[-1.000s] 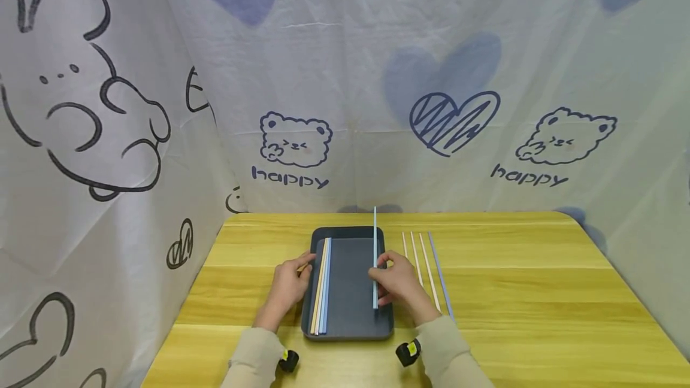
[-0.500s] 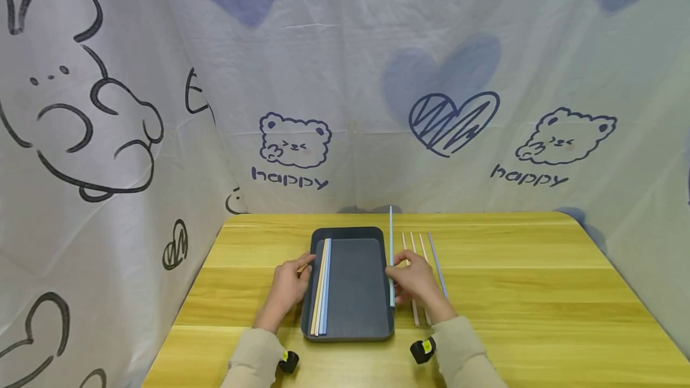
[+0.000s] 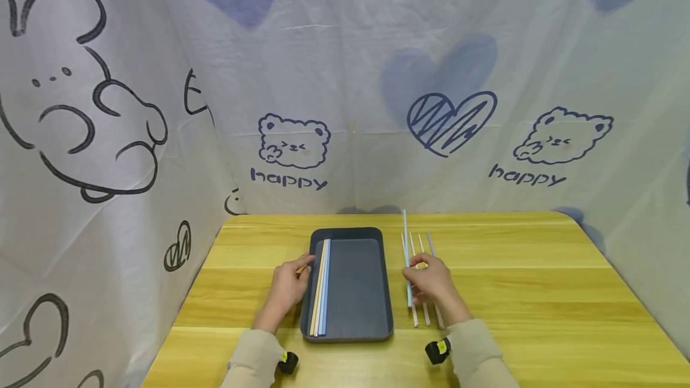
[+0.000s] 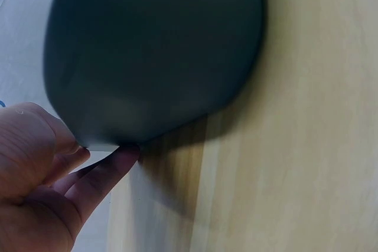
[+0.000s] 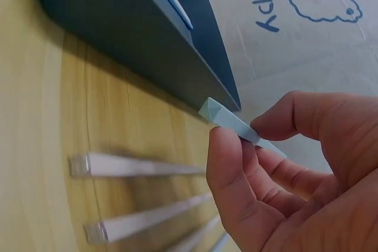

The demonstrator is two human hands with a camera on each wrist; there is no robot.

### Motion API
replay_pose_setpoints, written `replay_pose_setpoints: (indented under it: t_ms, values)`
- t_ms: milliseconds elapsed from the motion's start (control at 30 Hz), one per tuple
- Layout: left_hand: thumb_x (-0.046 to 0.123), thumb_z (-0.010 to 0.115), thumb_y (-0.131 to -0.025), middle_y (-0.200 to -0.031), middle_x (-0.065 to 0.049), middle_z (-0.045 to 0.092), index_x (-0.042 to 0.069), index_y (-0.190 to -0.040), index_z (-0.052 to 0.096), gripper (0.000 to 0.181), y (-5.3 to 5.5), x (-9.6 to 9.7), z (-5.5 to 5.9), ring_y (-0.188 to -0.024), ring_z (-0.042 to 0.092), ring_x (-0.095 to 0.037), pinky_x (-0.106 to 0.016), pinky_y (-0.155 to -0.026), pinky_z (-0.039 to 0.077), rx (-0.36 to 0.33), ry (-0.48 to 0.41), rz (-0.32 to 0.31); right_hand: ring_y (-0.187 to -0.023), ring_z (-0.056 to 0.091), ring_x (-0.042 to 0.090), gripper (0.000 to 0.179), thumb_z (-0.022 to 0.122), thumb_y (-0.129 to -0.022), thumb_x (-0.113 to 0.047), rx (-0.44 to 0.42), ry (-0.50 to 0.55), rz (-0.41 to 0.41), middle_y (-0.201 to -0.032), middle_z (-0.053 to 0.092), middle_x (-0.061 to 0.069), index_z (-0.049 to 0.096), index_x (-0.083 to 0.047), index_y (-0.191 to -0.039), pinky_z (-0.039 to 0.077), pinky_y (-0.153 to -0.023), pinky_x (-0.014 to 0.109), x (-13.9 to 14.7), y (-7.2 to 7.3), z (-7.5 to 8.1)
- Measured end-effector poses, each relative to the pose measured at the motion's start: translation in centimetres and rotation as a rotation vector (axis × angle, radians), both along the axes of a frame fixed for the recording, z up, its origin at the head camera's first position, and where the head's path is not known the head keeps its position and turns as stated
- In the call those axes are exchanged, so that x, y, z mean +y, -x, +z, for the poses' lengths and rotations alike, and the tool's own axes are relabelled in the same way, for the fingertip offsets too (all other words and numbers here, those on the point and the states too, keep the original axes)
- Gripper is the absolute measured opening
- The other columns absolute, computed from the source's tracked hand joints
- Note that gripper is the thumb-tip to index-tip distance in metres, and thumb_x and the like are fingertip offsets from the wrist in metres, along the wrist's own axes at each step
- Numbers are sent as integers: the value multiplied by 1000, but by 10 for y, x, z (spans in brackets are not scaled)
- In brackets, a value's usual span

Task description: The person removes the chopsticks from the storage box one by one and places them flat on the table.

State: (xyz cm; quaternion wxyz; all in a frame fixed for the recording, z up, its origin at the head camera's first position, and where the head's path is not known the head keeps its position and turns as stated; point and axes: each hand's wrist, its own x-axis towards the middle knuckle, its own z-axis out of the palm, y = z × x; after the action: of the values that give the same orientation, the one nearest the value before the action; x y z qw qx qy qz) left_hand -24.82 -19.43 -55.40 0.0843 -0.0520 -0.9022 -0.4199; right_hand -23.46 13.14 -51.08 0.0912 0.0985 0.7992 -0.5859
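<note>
My right hand (image 3: 431, 279) pinches a light blue chopstick (image 3: 406, 238) between thumb and fingers, above the table right of the tray. In the right wrist view the square end of that light blue chopstick (image 5: 224, 118) juts past the fingertips. Below it lie three pale pinkish chopsticks (image 5: 142, 166) and a purple-blue chopstick (image 3: 430, 243), partly hidden by the hand. My left hand (image 3: 288, 283) holds the left rim of a dark grey tray (image 3: 345, 338); its fingertips meet the tray edge in the left wrist view. Yellow, white and blue chopsticks (image 3: 322, 292) lie together along the tray's left side.
The wood-grain table (image 3: 539, 292) extends to both sides of the tray. A white curtain (image 3: 356, 154) with printed bears and hearts hangs behind the table's back edge, and another printed sheet (image 3: 124, 244) hangs at the left.
My right hand has moved right with the light blue chopstick, from over the tray's right side to over the pale chopsticks. My left hand stays at the tray rim.
</note>
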Motion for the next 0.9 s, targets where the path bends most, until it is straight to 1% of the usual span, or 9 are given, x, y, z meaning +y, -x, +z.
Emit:
replay_pose_setpoints:
  t_ms: [100,167,233,400,467,600,667,767,900]
  values:
    - [2,61,-104,-150,-19,61,4,-137,70,34,0,0,-1,-55,57,-7,-21,-48,45,-14,-2,3,-54,60,18,28,63,-88,-10,-5,-25,-3,-67,60,7,62,-3,-116,56,-48,33,8,0,-2]
    - [2,61,-104,-150,-19,60,4,-138,70,34,0,0,-1,-51,55,-8,-21,-47,44,-14,-1,0,-55,60,17,30,62,-89,-10,-8,-41,-7,-67,60,7,62,-3,-118,56,-49,33,14,0,-4]
    - [3,61,-105,-151,-19,60,4,-138,69,34,0,0,0,-51,54,-7,-20,-47,44,-19,-5,3,-55,60,17,32,62,-90,-10,-12,-51,-14,-67,60,7,63,-2,-120,56,-49,32,19,-1,-5]
    - [2,61,-104,-149,-19,61,3,-137,70,34,0,0,0,-49,52,-7,-20,-47,43,-4,-9,4,-53,60,17,36,63,-93,-13,-22,-52,-13,-69,61,7,62,0,-127,57,-49,33,31,0,-10]
    - [1,61,-104,-149,-19,61,3,-137,70,34,0,0,0,-50,53,-8,-21,-47,43,-1,-7,3,-51,59,16,37,62,-93,-13,-18,-59,-10,-68,61,7,62,1,-128,57,-49,33,35,0,-11]
    - [2,61,-104,-150,-19,61,4,-137,70,34,0,0,-1,-60,61,-9,-21,-50,46,-12,-7,4,-50,59,15,36,63,-91,-13,-12,-100,-14,-67,61,6,63,1,-124,57,-49,31,41,0,-12]
    - [2,61,-104,-150,-19,60,4,-137,70,34,0,0,-1,-63,63,-9,-21,-51,47,-21,-9,4,-51,59,15,37,63,-91,-13,-15,-108,-15,-67,61,6,63,1,-125,57,-49,31,44,0,-12]
    - [3,61,-104,-151,-18,60,4,-138,70,34,0,0,-1,-58,59,-9,-20,-49,45,-27,-12,7,-52,59,15,37,63,-92,-13,-21,-103,-23,-67,60,6,63,2,-126,57,-49,31,49,0,-13]
    - [2,61,-104,-150,-19,60,3,-137,70,34,0,0,-1,-50,51,-8,-20,-47,43,-12,-14,3,-52,59,15,38,63,-92,-14,-22,-108,-33,-65,59,5,62,2,-127,57,-49,31,56,-1,-14]
